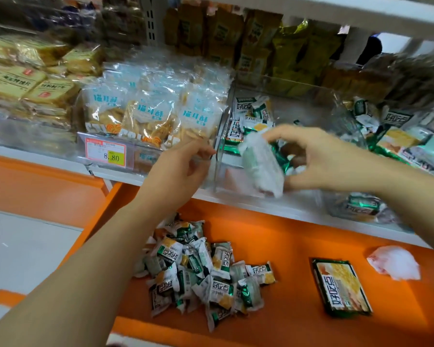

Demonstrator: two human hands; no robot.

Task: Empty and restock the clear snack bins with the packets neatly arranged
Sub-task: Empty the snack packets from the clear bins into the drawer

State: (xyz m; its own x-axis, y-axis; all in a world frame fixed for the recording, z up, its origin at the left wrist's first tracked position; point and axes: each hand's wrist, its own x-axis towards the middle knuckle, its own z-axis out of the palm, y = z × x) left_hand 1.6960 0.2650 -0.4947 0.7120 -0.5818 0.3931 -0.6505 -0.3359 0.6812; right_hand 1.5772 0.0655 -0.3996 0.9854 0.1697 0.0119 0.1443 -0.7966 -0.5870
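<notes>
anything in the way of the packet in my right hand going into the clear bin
Nothing visible does. The right hand holds the packet at the clear bin front; the packets already inside sit toward its back left, away from it. The left hand only holds the bin's left front edge.

Right grip [331, 159], at 3 o'clock, pinches a blurred packet [261, 164] at the mouth of the clear bin [308, 106]. Left grip [183, 164], fingers curled, sits at the bin's left front edge; hold unconfirmed. On the orange surface [281, 236]: packet pile [203, 269] at 6 o'clock, flat box [341, 288] at 4 o'clock, white wad [393, 262] just beyond it.
</notes>
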